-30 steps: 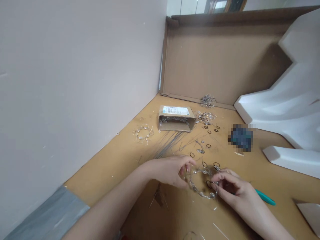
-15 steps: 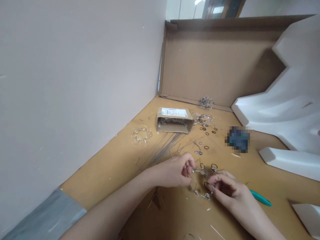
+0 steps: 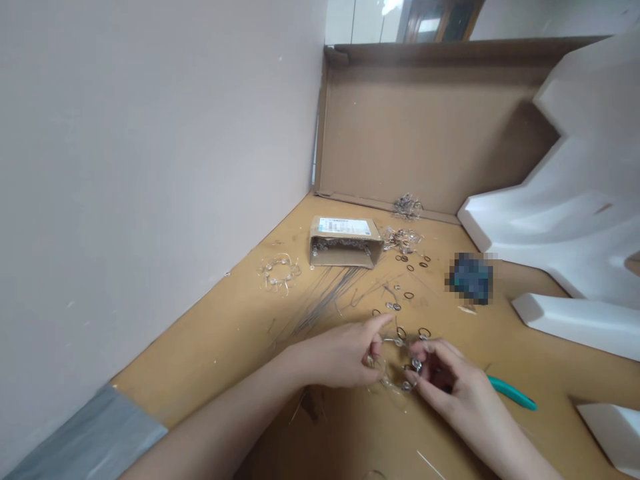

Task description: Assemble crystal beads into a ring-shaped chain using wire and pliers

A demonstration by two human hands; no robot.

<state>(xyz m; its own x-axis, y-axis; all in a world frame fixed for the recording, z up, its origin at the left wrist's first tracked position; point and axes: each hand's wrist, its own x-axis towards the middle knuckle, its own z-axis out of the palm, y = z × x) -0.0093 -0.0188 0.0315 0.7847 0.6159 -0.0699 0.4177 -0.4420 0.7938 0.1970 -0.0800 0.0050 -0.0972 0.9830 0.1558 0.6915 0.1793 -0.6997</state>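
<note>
Between my hands is a wire ring strung with clear beads point(image 3: 407, 386), with small dark rings near it. My left hand point(image 3: 357, 353) pinches the ring's left side between thumb and curled fingers, while its index finger points out to the right. On the opposite side, my right hand point(image 3: 450, 377) grips the ring by a clear bead with thumb and fingertips. A tool with a teal handle point(image 3: 513, 392) lies just right of my right hand, its other end hidden behind that hand. Dark rings point(image 3: 425, 333) rest beyond the beaded ring.
Another beaded wire ring point(image 3: 280, 271) lies at left. A small open carton point(image 3: 345, 257) holds clear beads, with grey wires point(image 3: 327, 300) before it. Wire-and-bead piles point(image 3: 403, 239) sit beside it. White foam point(image 3: 565, 327) bounds the right, a pale wall point(image 3: 175, 167) the left.
My left index finger has straightened from a curl, while the other fingers stay at the ring. My right fingertips have shifted slightly on the ring, and a clear bead now shows between them.
</note>
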